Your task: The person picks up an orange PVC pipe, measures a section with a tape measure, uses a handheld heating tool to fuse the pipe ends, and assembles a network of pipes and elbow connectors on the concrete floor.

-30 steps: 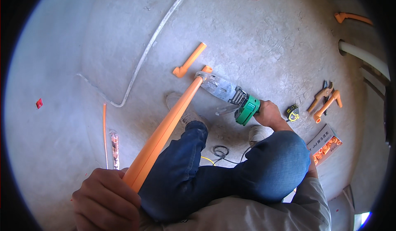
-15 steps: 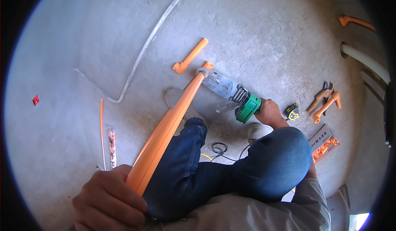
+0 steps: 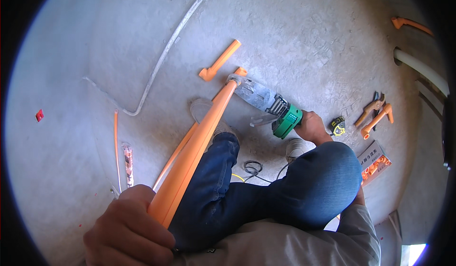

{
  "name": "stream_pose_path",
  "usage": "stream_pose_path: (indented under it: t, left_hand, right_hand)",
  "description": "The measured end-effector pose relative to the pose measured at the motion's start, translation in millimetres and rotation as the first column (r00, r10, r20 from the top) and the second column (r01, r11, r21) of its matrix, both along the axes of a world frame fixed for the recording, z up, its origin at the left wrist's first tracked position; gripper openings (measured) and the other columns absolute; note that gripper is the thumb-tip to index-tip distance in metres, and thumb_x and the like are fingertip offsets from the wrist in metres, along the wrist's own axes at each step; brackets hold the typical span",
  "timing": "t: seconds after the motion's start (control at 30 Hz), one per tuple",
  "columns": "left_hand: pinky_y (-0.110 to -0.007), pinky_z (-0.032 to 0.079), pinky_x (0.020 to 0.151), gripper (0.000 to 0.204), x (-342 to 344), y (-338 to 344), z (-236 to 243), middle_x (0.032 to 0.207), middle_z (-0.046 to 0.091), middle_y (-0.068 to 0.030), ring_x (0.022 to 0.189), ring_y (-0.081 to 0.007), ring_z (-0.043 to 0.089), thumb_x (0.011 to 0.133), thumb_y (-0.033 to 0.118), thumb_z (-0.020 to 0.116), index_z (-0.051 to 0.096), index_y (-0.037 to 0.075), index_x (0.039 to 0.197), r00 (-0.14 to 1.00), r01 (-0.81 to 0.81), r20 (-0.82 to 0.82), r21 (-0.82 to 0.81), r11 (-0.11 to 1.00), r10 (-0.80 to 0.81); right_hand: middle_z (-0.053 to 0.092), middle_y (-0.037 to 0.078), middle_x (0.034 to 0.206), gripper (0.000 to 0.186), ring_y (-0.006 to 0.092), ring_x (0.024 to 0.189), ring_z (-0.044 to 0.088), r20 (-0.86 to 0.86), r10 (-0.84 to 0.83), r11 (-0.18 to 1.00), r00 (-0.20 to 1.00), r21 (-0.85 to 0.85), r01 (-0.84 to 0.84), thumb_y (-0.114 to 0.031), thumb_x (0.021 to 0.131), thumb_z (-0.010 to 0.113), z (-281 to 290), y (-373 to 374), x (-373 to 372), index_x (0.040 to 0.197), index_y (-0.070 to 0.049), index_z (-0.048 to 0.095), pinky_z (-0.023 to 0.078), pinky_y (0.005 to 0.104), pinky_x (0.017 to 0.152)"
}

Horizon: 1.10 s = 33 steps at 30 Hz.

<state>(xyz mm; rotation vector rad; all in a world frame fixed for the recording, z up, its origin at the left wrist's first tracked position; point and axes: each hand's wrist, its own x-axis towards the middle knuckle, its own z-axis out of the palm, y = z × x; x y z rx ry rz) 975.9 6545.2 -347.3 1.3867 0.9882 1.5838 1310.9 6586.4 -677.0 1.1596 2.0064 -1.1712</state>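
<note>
A person crouched over a concrete floor (image 3: 304, 52) closes the left hand (image 3: 130, 228) around the near end of an orange pipe (image 3: 183, 171), while the right hand (image 3: 313, 127) grips the rear of a green tool (image 3: 287, 122), some of its fingers hidden behind the body; compared with a second ago, the left hand and the pipe's near end sit slightly farther right in view, and a second pipe (image 3: 178, 147), then hidden, now shows along the left side of the first; the pipe's far end meets the tip of the tool's metal plate (image 3: 254, 94) as it did then, with an orange fitting (image 3: 241, 71) on the plate's other side.

From the left hand the pipe runs up and to the right, past the jeans (image 3: 209, 185), to the plate; the right hand, at the tool's opposite end, is well apart from it; a tape measure (image 3: 338, 126) lies just beside the right hand, with pliers (image 3: 373, 109) and an elbowed pipe (image 3: 378, 122) farther right, and a box of fittings (image 3: 375, 164) below them; beyond the plate, up and to the left, lies a short elbowed piece (image 3: 221, 60).
</note>
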Motion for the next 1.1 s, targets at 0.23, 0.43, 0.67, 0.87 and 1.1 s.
stream_pose_path:
  t: [0.23, 0.43, 0.67, 0.87, 1.1]
  left_hand:
    - [-0.030, 0.045, 0.050, 0.044, 0, -2, 3, 0.052, 0.045, 0.0051, 0.046, -0.0125, 0.048, 0.089, 0.036, 0.074, 0.044, 0.018, 0.062, 1.000, -0.003, -0.019, 0.006, 1.000, 0.003]
    - [-0.032, 0.047, 0.051, 0.042, 2, -4, 2, 0.052, 0.045, 0.0037, 0.047, -0.0134, 0.049, 0.087, 0.033, 0.075, 0.045, 0.017, 0.062, 0.998, -0.054, -0.015, -0.001, 0.999, 0.054]
    - [-0.027, 0.046, 0.054, 0.036, 2, 0, -8, 0.054, 0.044, 0.0058, 0.049, -0.0101, 0.049, 0.090, 0.026, 0.065, 0.043, 0.016, 0.062, 0.999, 0.028, 0.017, 0.029, 0.999, -0.029]
    - [-0.032, 0.047, 0.053, 0.045, 7, -1, 0, 0.051, 0.042, 0.0035, 0.045, -0.0128, 0.046, 0.088, 0.033, 0.074, 0.043, 0.016, 0.062, 0.998, -0.047, -0.044, -0.005, 0.999, 0.047]
    - [-0.034, 0.049, 0.055, 0.044, -1, -1, 5, 0.053, 0.042, 0.0022, 0.049, -0.0142, 0.049, 0.088, 0.032, 0.074, 0.043, 0.015, 0.062, 0.993, 0.115, -0.027, -0.055, 0.992, -0.117]
  right_hand:
    - [0.072, 0.023, 0.091, 0.030, 0.0428, 0.089, 0.069, -0.022, -0.017, 1.000, 1.000, -0.010, 0.017, -0.025, 0.077, 0.071, 1, 1, -5, 0.097, -0.004, 0.070, 0.055, 0.0500, 0.081]
    - [0.071, 0.024, 0.090, 0.029, 0.0431, 0.088, 0.069, -0.021, -0.003, 1.000, 1.000, 0.002, 0.003, -0.025, 0.076, 0.071, -7, -1, 1, 0.096, -0.004, 0.070, 0.055, 0.0500, 0.080]
    - [0.071, 0.024, 0.088, 0.029, 0.0433, 0.087, 0.069, -0.039, -0.014, 1.000, 0.999, 0.018, 0.015, -0.024, 0.076, 0.072, -9, -2, 2, 0.095, -0.003, 0.070, 0.055, 0.0502, 0.080]
    - [0.070, 0.025, 0.086, 0.026, 0.0451, 0.084, 0.068, -0.070, -0.045, 0.998, 0.997, 0.030, 0.047, -0.022, 0.076, 0.071, -6, -3, 4, 0.093, -0.002, 0.069, 0.055, 0.0513, 0.077]
    - [0.069, 0.027, 0.084, 0.025, 0.0468, 0.082, 0.067, -0.116, -0.050, 0.997, 0.992, 0.049, 0.056, -0.020, 0.076, 0.072, -5, -5, 2, 0.090, 0.000, 0.068, 0.054, 0.0518, 0.075]
